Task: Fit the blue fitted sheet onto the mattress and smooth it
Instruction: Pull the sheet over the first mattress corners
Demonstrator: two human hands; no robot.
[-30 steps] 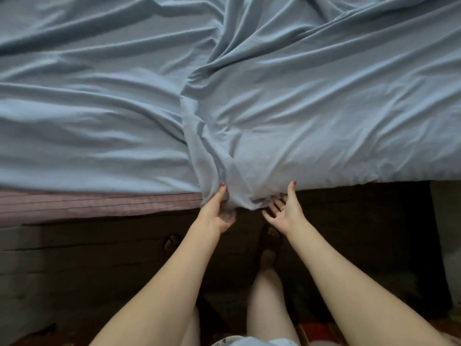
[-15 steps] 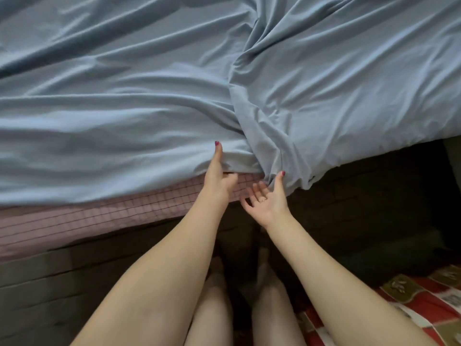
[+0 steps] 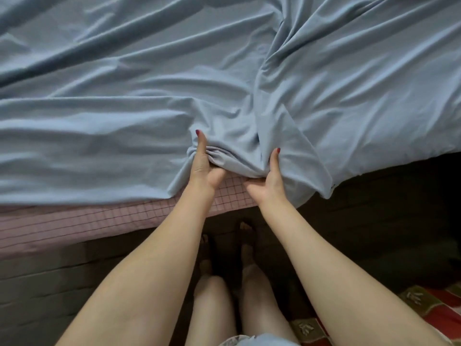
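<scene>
The blue fitted sheet [image 3: 124, 108] lies loose and wrinkled over the bed, with deep folds running to its near edge. A strip of pink checked mattress [image 3: 74, 226] shows bare below that edge. My left hand [image 3: 203, 168] grips a bunched fold of the sheet's edge, thumb on top and fingers tucked beneath. My right hand [image 3: 268, 182] holds the same bunch from the right, thumb lying on the cloth and fingers under it. A corner of the sheet hangs off the bed just right of my right hand.
A dark bed frame side [image 3: 374, 208] and dark floor lie below the mattress. My bare legs and feet [image 3: 224, 283] stand close to the bed. A red patterned mat [image 3: 434, 310] lies at the lower right.
Both hands have moved up onto the bed and closed on the sheet's edge, gathering it into a bunch between them. More of the pink mattress strip shows.
</scene>
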